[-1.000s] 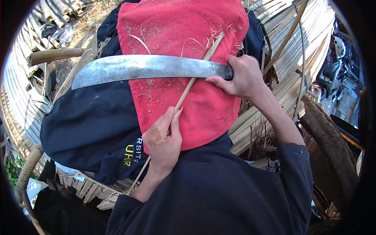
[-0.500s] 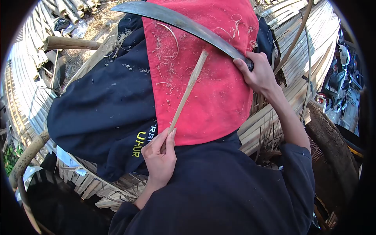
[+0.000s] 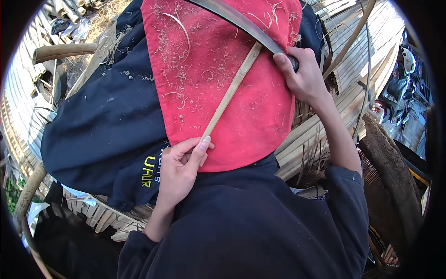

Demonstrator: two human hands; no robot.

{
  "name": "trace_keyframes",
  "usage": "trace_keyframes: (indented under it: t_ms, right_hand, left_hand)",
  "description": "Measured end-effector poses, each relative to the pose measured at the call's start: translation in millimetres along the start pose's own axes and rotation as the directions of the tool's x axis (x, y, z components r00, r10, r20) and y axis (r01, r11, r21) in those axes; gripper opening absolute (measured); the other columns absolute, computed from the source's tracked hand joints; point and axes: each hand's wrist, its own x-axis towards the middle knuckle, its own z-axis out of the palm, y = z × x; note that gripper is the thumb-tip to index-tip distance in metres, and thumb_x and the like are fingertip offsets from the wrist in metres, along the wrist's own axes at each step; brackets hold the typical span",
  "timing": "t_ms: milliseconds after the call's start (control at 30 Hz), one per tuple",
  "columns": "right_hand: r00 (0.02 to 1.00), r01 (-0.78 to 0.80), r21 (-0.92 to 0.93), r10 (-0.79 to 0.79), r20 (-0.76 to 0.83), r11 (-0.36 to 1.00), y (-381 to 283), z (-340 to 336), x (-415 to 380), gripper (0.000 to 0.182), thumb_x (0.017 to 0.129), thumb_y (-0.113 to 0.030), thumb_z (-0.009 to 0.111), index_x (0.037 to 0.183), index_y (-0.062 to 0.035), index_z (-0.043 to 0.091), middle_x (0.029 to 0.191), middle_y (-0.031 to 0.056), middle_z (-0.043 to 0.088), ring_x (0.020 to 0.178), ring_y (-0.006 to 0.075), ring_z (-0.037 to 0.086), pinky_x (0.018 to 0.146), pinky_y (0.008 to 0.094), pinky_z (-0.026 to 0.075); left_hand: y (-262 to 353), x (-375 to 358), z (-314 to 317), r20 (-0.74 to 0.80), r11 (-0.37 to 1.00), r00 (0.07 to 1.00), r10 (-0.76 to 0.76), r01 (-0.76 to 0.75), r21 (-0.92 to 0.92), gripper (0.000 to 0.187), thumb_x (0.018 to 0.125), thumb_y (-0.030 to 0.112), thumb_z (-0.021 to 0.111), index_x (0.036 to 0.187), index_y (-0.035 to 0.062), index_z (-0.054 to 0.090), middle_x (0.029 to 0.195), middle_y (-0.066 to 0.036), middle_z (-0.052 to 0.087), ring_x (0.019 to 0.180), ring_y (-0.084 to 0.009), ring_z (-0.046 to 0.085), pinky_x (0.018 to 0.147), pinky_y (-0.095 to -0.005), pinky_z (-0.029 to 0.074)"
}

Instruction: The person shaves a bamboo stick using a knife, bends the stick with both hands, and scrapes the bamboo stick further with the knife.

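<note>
While the left hand [image 3: 179, 165] pinches a stick [image 3: 233, 88] near frame centre, the right hand [image 3: 304, 76] grasps a knife [image 3: 239, 22], upper right.

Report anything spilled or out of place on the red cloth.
Curled shavings litter the red cloth, mostly left of the stick, with some on the dark fabric alongside; loose scraps look untidy.
</note>
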Motion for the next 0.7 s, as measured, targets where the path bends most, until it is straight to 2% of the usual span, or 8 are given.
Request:
trace_keyframes:
  t_ms: [67,167,267,367,467,567,633,700]
  right_hand:
    - [1.000,0.013,-0.011,-0.013,-0.004,1.000,1,0,0,0.057,0.092,-0.048,0.064,0.074,0.0062,0.065,0.051,0.0164,0.050,0.045,0.0281,0.051,0.048,0.0362,0.040]
    - [1.000,0.005,-0.002,-0.005,0.007,1.000,2,0,0,0.056,0.091,-0.047,0.065,0.075,0.0059,0.066,0.052,0.0168,0.051,0.046,0.0277,0.053,0.049,0.0358,0.041]
    - [1.000,-0.002,0.035,0.002,0.010,0.999,1,0,0,0.055,0.091,-0.047,0.065,0.076,0.0058,0.066,0.052,0.0171,0.052,0.046,0.0275,0.053,0.049,0.0355,0.041]
    - [1.000,-0.012,0.017,0.011,0.022,1.000,3,-2,0,0.055,0.091,-0.047,0.065,0.079,0.0056,0.067,0.054,0.0174,0.054,0.047,0.0282,0.055,0.050,0.0353,0.042]
    - [0.999,-0.020,-0.011,0.020,0.033,1.000,6,-2,-1,0.053,0.092,-0.047,0.064,0.081,0.0054,0.068,0.056,0.0176,0.057,0.050,0.0292,0.058,0.052,0.0353,0.044]
    - [1.000,0.015,0.028,-0.016,0.011,1.000,3,0,0,0.052,0.092,-0.046,0.064,0.082,0.0050,0.068,0.057,0.0175,0.058,0.052,0.0302,0.060,0.054,0.0358,0.045]
    - [0.999,0.030,0.017,-0.029,-0.013,0.999,4,2,-1,0.051,0.092,-0.045,0.064,0.083,0.0048,0.069,0.058,0.0172,0.059,0.053,0.0308,0.061,0.054,0.0361,0.046]
    - [0.998,0.058,0.011,-0.058,-0.040,0.998,8,4,-1,0.052,0.093,-0.045,0.063,0.078,0.0047,0.066,0.055,0.0169,0.055,0.050,0.0297,0.056,0.052,0.0359,0.043]
  left_hand:
    - [1,3,-4,0.081,0.999,0.996,-0.038,0.039,-0.008,0.022,0.102,0.014,0.055,0.093,-0.0037,0.066,0.062,0.004,0.047,0.058,-0.0016,0.040,0.051,-0.0200,0.029]
    - [6,9,-6,0.195,1.000,0.981,-0.014,0.010,0.020,0.027,0.105,0.020,0.048,0.092,0.0000,0.062,0.060,0.004,0.046,0.049,-0.0005,0.032,0.045,-0.0205,0.023]
    - [13,15,-1,0.186,0.997,0.982,-0.040,0.051,-0.054,0.031,0.106,0.025,0.044,0.092,0.0016,0.059,0.061,0.006,0.043,0.049,-0.0005,0.029,0.044,-0.0201,0.022]
    - [13,24,-6,0.231,0.995,0.968,-0.095,0.100,-0.011,0.035,0.107,0.028,0.043,0.087,0.0035,0.056,0.061,0.008,0.037,0.049,-0.0001,0.028,0.044,-0.0193,0.022]
    - [16,26,-9,0.282,0.964,0.939,-0.198,0.239,-0.118,0.035,0.107,0.026,0.043,0.084,0.0041,0.054,0.061,0.008,0.038,0.052,-0.0006,0.030,0.047,-0.0201,0.026]
    - [14,25,-7,0.244,0.968,0.952,-0.184,0.220,-0.125,0.033,0.107,0.025,0.045,0.083,0.0040,0.056,0.062,0.008,0.040,0.053,0.0001,0.030,0.047,-0.0198,0.025]
    - [14,23,0,0.186,0.988,0.974,-0.131,0.144,-0.062,0.034,0.106,0.025,0.046,0.081,0.0039,0.055,0.062,0.008,0.038,0.051,0.0002,0.029,0.045,-0.0194,0.023]
    - [15,23,2,0.153,0.994,0.983,-0.104,0.110,-0.027,0.033,0.106,0.024,0.048,0.081,0.0037,0.055,0.062,0.008,0.039,0.051,0.0005,0.030,0.045,-0.0194,0.023]
